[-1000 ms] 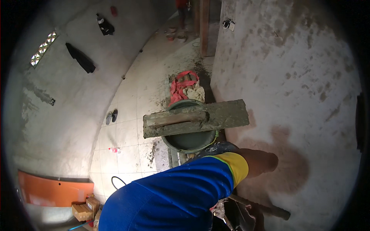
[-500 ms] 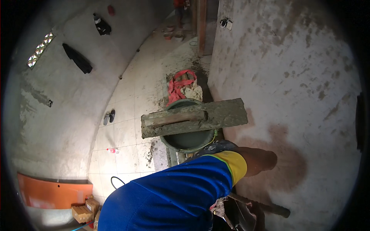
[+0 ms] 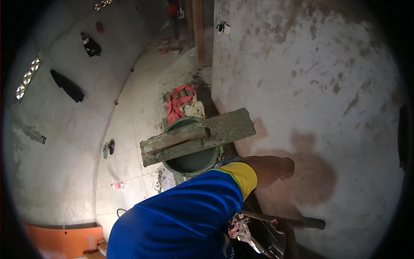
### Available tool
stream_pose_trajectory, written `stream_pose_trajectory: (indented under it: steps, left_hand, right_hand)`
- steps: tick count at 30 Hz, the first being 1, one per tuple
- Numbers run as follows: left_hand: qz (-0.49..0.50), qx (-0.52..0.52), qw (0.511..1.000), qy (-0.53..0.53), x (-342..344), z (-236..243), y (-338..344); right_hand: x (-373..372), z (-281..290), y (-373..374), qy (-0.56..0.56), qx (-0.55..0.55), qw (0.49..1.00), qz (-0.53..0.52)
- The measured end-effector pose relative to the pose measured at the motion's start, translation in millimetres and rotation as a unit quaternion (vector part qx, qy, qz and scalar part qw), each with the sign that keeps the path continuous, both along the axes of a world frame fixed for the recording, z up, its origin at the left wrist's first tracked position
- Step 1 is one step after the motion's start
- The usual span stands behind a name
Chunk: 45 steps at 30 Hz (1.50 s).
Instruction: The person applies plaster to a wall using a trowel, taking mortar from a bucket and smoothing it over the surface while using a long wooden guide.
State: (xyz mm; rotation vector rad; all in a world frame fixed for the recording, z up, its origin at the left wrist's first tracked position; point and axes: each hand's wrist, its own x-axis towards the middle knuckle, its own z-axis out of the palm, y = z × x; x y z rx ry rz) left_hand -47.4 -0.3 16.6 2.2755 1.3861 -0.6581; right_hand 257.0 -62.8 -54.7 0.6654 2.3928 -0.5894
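Observation:
My left arm, in a blue sleeve with a yellow cuff, crosses to the right-hand wall (image 3: pixel 349 121); my left hand (image 3: pixel 285 168) is at its far end near the plaster, fingers indistinct. Below it, my right hand (image 3: pixel 282 231) is shadowed beside a mortar-coated bar (image 3: pixel 310 222); I cannot make out its grip. A long mortar-caked float (image 3: pixel 228 127) with a handle lies across a round tub (image 3: pixel 187 164) of grey liquid, beyond my arm.
Red and cream cloths (image 3: pixel 176 110) lie behind the tub. Sandals (image 3: pixel 108 149) and a small bottle (image 3: pixel 117 185) sit on the tiles (image 3: pixel 125 164). An orange panel (image 3: pixel 60 239) stands lower left. A co-worker (image 3: pixel 173 17) stands beside containers near the doorway (image 3: pixel 199 39).
The view has shifted, so the float, tub and wall items appear farther left and tilted. My left arm appears slightly higher and farther left in the picture; the float still rests on the tub.

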Motion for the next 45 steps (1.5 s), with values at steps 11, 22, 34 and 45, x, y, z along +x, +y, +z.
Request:
stream_pose_trajectory:
  steps: [11, 22, 34, 45]
  left_hand:
    - [0.043, -0.077, 0.996, 0.024, 2.8, -9.9, 7.5]
    - [0.009, -0.051, 0.998, 0.02, 36.3, -3.4, 8.3]
    - [0.014, -0.04, 0.999, 0.009, 35.1, -1.5, 14.1]
    - [0.024, -0.053, 0.998, 0.011, 22.8, -11.0, 8.8]
  right_hand:
    - [3.9, -8.8, 2.3, -0.01, 0.011, 1.0, -0.026]
    - [39.6, -18.7, 5.4, 0.069, 0.011, 0.997, -0.021]
    - [28.8, -16.1, 5.7, 0.038, -0.032, 0.996, -0.072]
    - [11.0, 3.3, 0.7, 0.018, -0.007, 0.999, -0.05]
